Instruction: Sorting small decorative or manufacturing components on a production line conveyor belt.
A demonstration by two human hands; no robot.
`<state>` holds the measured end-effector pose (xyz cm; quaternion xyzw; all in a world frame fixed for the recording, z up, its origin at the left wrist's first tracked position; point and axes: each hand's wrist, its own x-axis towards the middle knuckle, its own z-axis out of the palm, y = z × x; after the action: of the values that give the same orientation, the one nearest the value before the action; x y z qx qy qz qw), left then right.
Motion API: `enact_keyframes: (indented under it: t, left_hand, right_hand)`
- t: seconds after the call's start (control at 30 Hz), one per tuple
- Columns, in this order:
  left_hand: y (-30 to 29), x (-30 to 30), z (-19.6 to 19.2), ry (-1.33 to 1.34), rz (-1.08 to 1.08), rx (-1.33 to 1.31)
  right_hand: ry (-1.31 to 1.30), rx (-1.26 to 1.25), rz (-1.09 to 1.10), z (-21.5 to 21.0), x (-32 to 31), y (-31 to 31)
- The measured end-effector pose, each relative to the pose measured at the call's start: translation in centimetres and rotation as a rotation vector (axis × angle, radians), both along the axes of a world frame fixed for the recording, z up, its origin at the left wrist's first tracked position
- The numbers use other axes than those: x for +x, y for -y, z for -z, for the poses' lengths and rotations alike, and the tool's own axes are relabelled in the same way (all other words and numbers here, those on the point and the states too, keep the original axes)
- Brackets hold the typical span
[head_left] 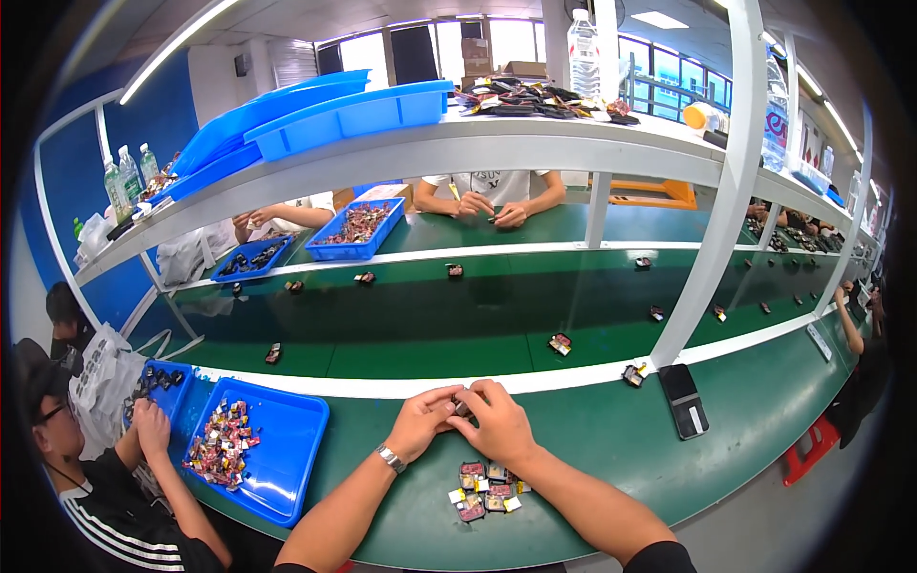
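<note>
My left hand (422, 422) and my right hand (497, 420) meet above the green work surface (611, 439), fingertips pinched together on one small dark part (460, 406). A metal watch sits on my left wrist. Just below my hands lies a small cluster of several small red, white and black parts (485, 487). To my left a blue tray (277, 458) holds a heap of the same small parts (220, 444).
A black phone (684, 399) lies to the right by a white post (712, 210). Single parts ride the green conveyor belt (430, 325). A person at my left works over another blue tray (164, 382). Across the belt other people handle parts beside blue trays (355, 229).
</note>
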<state>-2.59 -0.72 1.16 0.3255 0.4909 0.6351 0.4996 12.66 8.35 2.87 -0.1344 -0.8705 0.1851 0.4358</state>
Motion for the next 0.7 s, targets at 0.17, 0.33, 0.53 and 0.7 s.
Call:
enact_keyframes:
  t: [0.17, 0.33, 0.53, 0.7]
  left_hand:
    - [-0.2, 0.0, 0.4, 0.022, -0.012, 0.029]
    - [-0.1, -0.1, 0.0, 0.031, -0.035, 0.057]
    - [-0.3, 0.1, 0.4, -0.053, -0.014, 0.066]
    - [-0.4, 0.5, 0.2, -0.011, -0.036, 0.103]
  right_hand:
    - [0.026, -0.021, -0.049, 0.7, -0.4, -0.3]
    - [-0.017, -0.128, -0.201, 0.7, -0.4, -0.9]
    - [-0.039, -0.214, -0.208, 0.7, -0.4, -1.0]
    - [-0.024, -0.109, -0.111, 0.9, -0.4, -1.3]
